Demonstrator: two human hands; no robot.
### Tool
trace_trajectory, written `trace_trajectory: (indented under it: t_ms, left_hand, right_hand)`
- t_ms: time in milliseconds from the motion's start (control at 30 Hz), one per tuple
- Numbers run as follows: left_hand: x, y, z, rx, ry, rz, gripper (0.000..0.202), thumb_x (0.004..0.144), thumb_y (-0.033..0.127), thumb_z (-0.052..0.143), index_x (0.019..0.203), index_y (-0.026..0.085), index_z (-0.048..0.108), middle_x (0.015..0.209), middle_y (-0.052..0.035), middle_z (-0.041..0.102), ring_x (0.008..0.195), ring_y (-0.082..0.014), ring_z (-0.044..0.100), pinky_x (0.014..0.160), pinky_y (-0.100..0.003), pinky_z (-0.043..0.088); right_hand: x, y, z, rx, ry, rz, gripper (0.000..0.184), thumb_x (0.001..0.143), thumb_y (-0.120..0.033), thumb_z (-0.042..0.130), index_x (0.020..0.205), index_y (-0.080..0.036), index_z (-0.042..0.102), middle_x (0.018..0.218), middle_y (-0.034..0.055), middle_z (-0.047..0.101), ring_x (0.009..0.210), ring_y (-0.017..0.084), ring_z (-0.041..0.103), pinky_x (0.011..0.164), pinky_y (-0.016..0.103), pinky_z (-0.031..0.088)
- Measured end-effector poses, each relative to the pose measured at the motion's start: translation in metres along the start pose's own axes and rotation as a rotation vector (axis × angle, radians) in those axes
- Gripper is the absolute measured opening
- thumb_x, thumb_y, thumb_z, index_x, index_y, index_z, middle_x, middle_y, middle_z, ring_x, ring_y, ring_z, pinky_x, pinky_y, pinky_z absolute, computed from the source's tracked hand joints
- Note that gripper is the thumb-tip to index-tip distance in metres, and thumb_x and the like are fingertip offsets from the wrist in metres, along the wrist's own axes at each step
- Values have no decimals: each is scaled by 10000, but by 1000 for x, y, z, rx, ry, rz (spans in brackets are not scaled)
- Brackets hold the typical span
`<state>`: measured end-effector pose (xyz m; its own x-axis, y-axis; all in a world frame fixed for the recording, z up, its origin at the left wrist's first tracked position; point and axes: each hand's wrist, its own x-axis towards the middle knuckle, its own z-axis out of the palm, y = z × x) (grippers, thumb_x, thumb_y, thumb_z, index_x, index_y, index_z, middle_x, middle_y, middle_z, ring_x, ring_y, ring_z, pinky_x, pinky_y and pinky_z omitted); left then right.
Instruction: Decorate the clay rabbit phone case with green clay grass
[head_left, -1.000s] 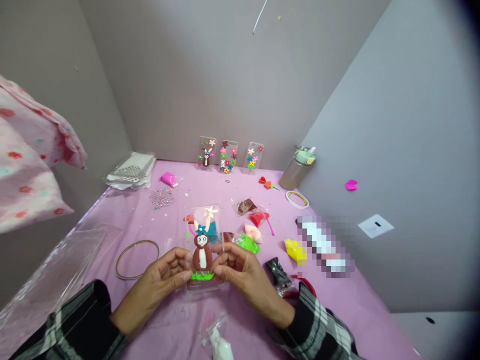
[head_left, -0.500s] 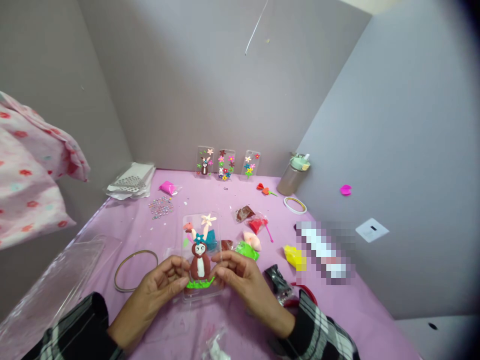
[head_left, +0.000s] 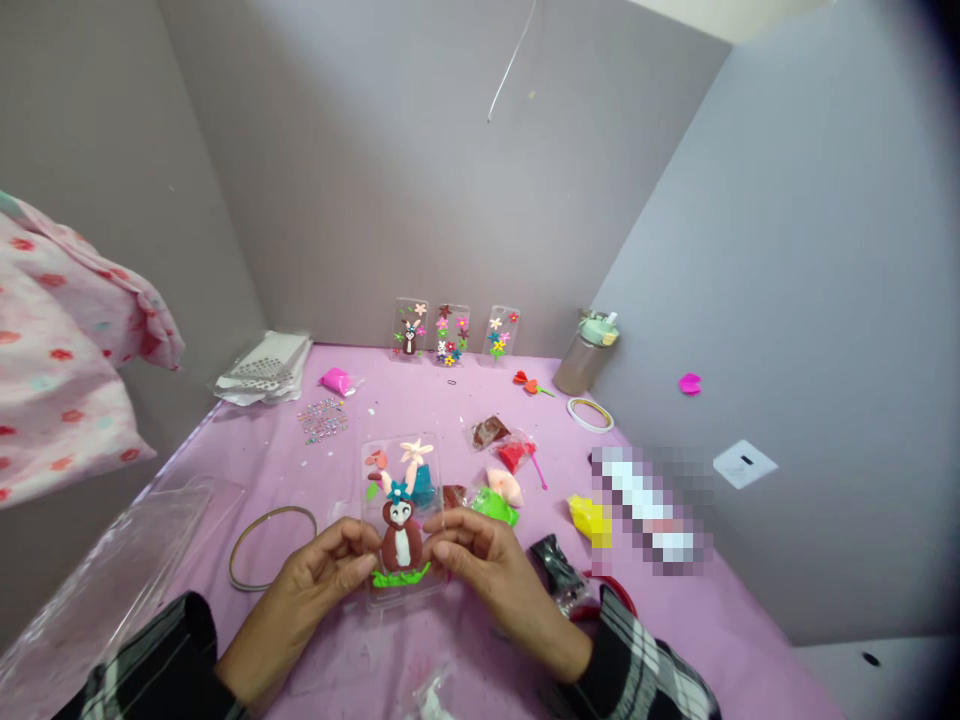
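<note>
Between my two hands stands a clear phone case (head_left: 403, 592), tilted up above the pink table. On it is a brown clay rabbit (head_left: 403, 535) with a white belly, pale ears and a blue flower on its head. Green clay grass (head_left: 401, 577) runs under the rabbit, and a pale clay flower (head_left: 415, 453) sits near the top. My left hand (head_left: 324, 568) pinches the case's left edge between thumb and fingers. The right edge is gripped by my right hand (head_left: 484, 560), its thumb and fingertips close to the rabbit's side.
Behind the case lie bags of clay: green (head_left: 496, 507), red (head_left: 514, 453), yellow (head_left: 589, 520) and black (head_left: 556, 570). A bangle-like ring (head_left: 234, 555) lies left. Three decorated cases (head_left: 452, 335) lean on the back wall near a bottle (head_left: 583, 362). Clear plastic sheeting (head_left: 150, 540) covers the left edge.
Both hands keep their hold on the case, which leans back very slightly more. The whole view has shifted a little, with the background sitting lower.
</note>
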<state>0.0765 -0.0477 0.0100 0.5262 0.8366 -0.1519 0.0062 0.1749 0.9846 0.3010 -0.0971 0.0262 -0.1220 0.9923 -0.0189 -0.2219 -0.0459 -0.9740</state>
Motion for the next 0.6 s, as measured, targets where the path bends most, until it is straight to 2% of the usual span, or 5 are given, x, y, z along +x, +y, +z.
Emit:
trace_trajectory:
  t_ms: [200, 600]
  left_hand:
    - [0, -1, -2, 0, 46, 4, 257, 902, 503, 674, 977, 258, 679, 965, -7, 655, 982, -221, 590, 893, -299, 434]
    - [0, 3, 1, -54, 49, -18, 304, 864, 533, 710, 994, 258, 693, 981, -16, 689, 980, -224, 618, 886, -292, 459]
  right_hand:
    - [0, -1, 0, -16, -19, -6, 278, 886, -429, 761, 1022, -196, 696, 859, 22, 771, 733, 116, 675, 690, 232, 458]
    - [0, -3, -1, -51, -8, 1, 392, 894, -527, 716, 1066, -181, 651, 847, 45, 765, 721, 147, 693, 681, 263, 469]
